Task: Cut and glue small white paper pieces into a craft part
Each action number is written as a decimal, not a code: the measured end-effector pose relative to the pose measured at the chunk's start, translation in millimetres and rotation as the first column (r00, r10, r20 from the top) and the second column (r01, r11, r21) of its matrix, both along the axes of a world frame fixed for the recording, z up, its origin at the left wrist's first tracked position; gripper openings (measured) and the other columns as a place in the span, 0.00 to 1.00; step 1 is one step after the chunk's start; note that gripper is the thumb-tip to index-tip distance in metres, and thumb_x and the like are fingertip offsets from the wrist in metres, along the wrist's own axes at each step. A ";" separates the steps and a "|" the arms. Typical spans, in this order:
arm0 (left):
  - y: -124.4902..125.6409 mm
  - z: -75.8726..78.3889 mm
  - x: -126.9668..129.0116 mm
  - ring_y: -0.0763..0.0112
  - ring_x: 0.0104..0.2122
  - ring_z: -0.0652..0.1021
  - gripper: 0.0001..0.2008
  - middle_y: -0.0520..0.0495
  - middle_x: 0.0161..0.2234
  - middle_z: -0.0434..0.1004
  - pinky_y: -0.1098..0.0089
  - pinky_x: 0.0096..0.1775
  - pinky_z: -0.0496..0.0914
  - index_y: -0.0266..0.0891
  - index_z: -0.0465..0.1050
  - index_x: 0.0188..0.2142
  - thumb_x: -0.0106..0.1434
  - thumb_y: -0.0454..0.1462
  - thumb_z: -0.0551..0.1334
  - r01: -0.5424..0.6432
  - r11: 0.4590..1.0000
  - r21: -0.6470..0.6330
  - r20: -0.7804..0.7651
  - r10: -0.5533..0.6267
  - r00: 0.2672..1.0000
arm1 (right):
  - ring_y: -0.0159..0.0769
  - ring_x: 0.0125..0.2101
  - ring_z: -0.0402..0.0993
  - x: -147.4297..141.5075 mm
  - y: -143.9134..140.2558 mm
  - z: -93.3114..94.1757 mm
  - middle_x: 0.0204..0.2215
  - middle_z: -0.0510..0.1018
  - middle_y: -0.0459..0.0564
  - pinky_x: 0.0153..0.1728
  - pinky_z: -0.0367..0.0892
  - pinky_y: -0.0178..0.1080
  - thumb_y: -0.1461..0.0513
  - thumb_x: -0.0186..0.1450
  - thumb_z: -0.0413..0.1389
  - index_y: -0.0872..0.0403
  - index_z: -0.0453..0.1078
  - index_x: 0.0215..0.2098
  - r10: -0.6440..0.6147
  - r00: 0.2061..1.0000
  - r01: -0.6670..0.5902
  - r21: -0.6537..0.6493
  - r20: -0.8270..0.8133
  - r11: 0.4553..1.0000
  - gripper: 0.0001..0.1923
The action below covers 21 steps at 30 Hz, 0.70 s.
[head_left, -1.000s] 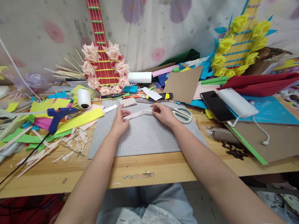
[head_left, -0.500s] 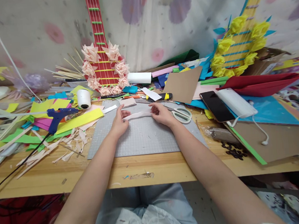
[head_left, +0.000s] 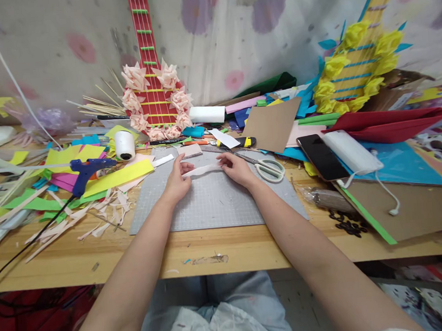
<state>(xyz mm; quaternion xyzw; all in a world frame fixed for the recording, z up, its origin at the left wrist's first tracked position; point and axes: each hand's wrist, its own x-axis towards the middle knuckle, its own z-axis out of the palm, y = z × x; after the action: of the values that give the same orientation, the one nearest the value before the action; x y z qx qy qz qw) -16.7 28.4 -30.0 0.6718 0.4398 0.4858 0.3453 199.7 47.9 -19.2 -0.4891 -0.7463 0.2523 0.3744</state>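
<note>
A thin white strip [head_left: 203, 170] sits over the far part of the gray mat [head_left: 213, 209], bowed slightly upward between 2 bare hands. Taking the strip as the middle of the clock, the left hand [head_left: 177, 181] is at 9 o'clock, its fingers loosely curled and the thumb apart from them. The strip's end runs in at that gap, and I cannot tell whether the hand grips it. The right hand [head_left: 237, 169], at 3 o'clock, has its fingertips brought together on the other end, with the rest of the fingers bent.

Just past the right hand, also at 3 o'clock, lie scissors [head_left: 271, 172] with pale handles, blades pointing toward 10 o'clock. Farther that way is a black phone [head_left: 322, 156]. At 2 o'clock are a yellow and black knife [head_left: 246, 142] and, behind it, a brown card [head_left: 273, 124]. At 9 o'clock a yellow paper [head_left: 124, 176] lies near a blue glue gun [head_left: 80, 179]; pale scraps [head_left: 112, 210] spread at 8 o'clock. A red guitar [head_left: 157, 107] with pink flowers stands at 11 o'clock, and a yellow guitar [head_left: 353, 71] leans well away at 2 o'clock
</note>
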 end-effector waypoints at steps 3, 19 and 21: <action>0.3 -0.7 -0.2 0.73 0.40 0.71 0.37 0.47 0.39 0.67 0.64 0.45 0.64 0.40 0.47 0.55 0.44 0.23 0.51 0.005 1.000 0.004 0.005 -0.005 1.000 | 0.30 0.30 0.68 -1.4 0.8 -1.1 0.31 0.74 0.45 0.35 0.64 0.37 0.69 0.53 0.48 0.52 0.66 0.41 0.002 1.000 -0.002 -0.009 -0.010 1.000 0.18; 0.8 0.8 1.0 0.73 0.38 0.73 0.34 0.47 0.36 0.69 0.64 0.44 0.65 0.38 0.48 0.54 0.46 0.23 0.49 -0.065 0.998 -0.009 0.004 0.065 0.998 | 0.40 0.48 0.60 -1.0 0.0 6.5 0.47 0.67 0.51 0.47 0.59 0.44 0.68 0.50 0.53 0.51 0.57 0.53 0.042 0.993 -0.053 0.094 0.114 0.994 0.32; 0.6 0.5 1.0 0.73 0.38 0.73 0.34 0.47 0.36 0.69 0.65 0.44 0.65 0.39 0.48 0.54 0.46 0.23 0.51 -0.055 0.998 -0.011 0.019 0.056 0.998 | 0.38 0.43 0.64 -1.6 -0.1 6.2 0.41 0.72 0.49 0.45 0.60 0.43 0.68 0.51 0.52 0.51 0.58 0.52 0.042 0.991 -0.049 0.056 0.126 0.997 0.29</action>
<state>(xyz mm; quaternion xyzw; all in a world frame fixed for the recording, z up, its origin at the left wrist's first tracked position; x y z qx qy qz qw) -15.7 29.0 -29.5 0.6529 0.4575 0.4993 0.3394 198.1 47.8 -13.0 -0.4754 -0.7864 0.2076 0.3354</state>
